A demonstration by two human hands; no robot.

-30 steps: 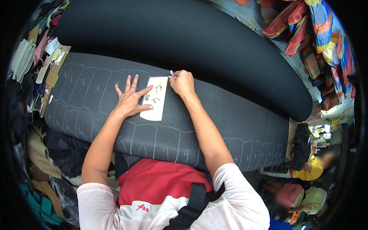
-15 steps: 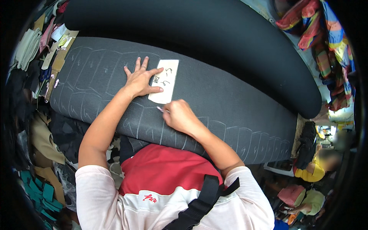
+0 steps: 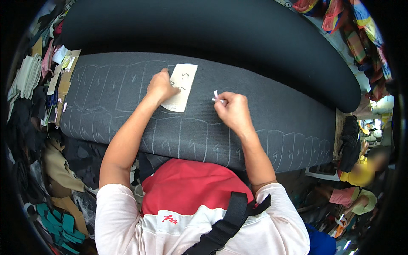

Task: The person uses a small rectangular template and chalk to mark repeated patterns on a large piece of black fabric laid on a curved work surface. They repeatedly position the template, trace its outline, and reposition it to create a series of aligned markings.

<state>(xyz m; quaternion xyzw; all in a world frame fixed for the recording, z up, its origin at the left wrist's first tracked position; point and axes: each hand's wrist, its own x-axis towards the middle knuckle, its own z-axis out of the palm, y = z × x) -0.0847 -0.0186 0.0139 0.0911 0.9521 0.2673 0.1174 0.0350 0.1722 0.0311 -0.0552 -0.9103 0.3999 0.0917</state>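
head view, looking down. my left hand (image 3: 160,86) rests curled on the near left part of a cream card template (image 3: 180,87), fingers folded and pressing it flat against the dark grey sheet (image 3: 272,114) spread over the desk. my right hand (image 3: 231,111) lies on the same sheet just right of the template, apart from it, fingers pinched closed on a small piece of white chalk (image 3: 216,96) whose tip points up and away from me. chalk outlines (image 3: 187,142) of repeated template shapes run in rows across the sheet, along its near edge and to the left of the template. a black roll of material (image 3: 221,38) lies beyond the sheet. stacked offcuts (image 3: 29,76) crowd the left margin.
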